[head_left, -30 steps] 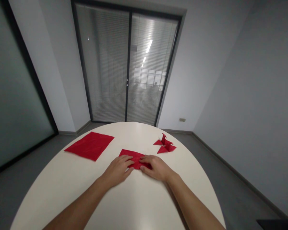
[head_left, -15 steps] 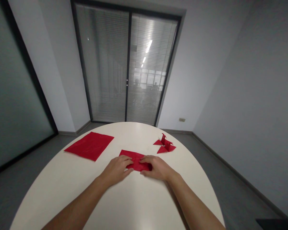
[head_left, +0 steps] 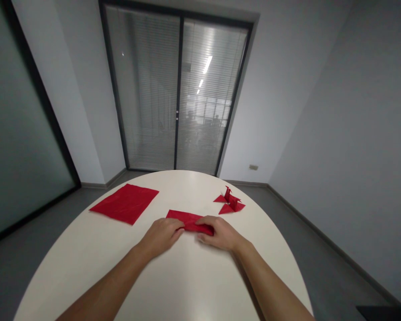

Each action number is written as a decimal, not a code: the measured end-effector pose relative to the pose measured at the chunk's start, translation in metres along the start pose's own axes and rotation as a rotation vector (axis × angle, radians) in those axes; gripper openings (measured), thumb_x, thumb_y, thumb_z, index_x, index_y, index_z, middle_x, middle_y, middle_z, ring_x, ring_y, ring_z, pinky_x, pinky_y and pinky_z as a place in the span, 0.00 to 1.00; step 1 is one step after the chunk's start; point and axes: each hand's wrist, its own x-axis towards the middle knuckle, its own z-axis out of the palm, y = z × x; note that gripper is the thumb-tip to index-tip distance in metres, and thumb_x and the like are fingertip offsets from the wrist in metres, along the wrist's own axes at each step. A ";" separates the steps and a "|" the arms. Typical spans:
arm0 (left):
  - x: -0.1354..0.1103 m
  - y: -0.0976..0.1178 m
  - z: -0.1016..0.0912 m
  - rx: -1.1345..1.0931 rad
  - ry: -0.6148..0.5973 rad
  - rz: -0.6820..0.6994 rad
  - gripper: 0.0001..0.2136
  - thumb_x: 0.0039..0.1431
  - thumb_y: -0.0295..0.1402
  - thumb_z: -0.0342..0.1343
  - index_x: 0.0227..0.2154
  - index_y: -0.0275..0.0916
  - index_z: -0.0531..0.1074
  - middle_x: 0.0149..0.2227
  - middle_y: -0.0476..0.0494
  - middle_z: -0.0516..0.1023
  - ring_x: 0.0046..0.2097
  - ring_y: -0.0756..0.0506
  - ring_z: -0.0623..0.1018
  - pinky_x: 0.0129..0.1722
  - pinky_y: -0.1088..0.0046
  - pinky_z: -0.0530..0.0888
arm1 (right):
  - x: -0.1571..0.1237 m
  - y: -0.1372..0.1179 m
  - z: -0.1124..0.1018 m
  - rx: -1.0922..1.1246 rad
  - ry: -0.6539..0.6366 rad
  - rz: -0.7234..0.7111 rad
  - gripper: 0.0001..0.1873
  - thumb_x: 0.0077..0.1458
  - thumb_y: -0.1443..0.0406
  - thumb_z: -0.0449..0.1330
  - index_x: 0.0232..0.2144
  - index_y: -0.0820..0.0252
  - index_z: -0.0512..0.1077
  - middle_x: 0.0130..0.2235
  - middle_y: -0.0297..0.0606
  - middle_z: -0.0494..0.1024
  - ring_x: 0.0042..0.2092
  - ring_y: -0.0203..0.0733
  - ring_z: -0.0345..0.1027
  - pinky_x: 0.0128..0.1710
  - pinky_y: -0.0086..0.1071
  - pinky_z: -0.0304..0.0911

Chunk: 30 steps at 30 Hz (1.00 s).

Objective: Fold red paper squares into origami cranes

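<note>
A folded piece of red paper (head_left: pixel 187 217) lies on the white table in front of me, its near edge curled up. My left hand (head_left: pixel 162 236) pinches the paper's near left part between thumb and fingers. My right hand (head_left: pixel 218 232) is closed around the near right part, fingers on top and the thumb low on the near side. The fingers partly cover the near edge, so its exact fold is hard to see.
A flat red paper sheet (head_left: pixel 125 204) lies on the round white table (head_left: pixel 183 285) at the left. Two folded red paper cranes (head_left: pixel 232 203) stand at the far right, near the table's edge. Beyond is a glass partition with blinds (head_left: pixel 153 111).
The paper's near edge has lifted and rolled away from me, so the piece looks narrower. My left thumb has moved in against the fingers; the right hand has barely shifted.
</note>
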 end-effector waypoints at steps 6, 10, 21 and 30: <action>0.000 -0.004 -0.003 0.005 0.084 -0.156 0.15 0.72 0.35 0.44 0.42 0.42 0.78 0.40 0.44 0.84 0.41 0.41 0.83 0.41 0.68 0.72 | -0.001 0.013 0.004 0.076 0.051 0.032 0.25 0.56 0.60 0.65 0.56 0.58 0.75 0.50 0.45 0.82 0.42 0.48 0.76 0.44 0.37 0.70; -0.001 -0.004 -0.009 -0.024 0.184 -0.230 0.15 0.72 0.37 0.44 0.42 0.44 0.77 0.40 0.45 0.85 0.41 0.41 0.83 0.40 0.68 0.72 | 0.002 0.023 0.009 0.217 0.133 0.095 0.13 0.65 0.60 0.56 0.44 0.59 0.78 0.39 0.40 0.83 0.38 0.45 0.74 0.41 0.36 0.68; 0.007 -0.026 -0.001 -0.591 0.491 -0.330 0.15 0.61 0.45 0.56 0.44 0.41 0.73 0.39 0.44 0.83 0.37 0.43 0.81 0.36 0.69 0.74 | 0.015 0.046 0.012 0.606 0.438 0.120 0.20 0.62 0.48 0.59 0.35 0.59 0.73 0.35 0.39 0.79 0.38 0.44 0.73 0.40 0.36 0.67; 0.010 -0.031 0.007 -0.692 0.476 -0.476 0.15 0.61 0.42 0.53 0.47 0.40 0.69 0.21 0.57 0.68 0.20 0.49 0.68 0.24 0.74 0.63 | 0.015 0.049 0.017 0.584 0.374 0.216 0.23 0.60 0.47 0.61 0.38 0.61 0.74 0.31 0.36 0.77 0.30 0.40 0.68 0.31 0.32 0.62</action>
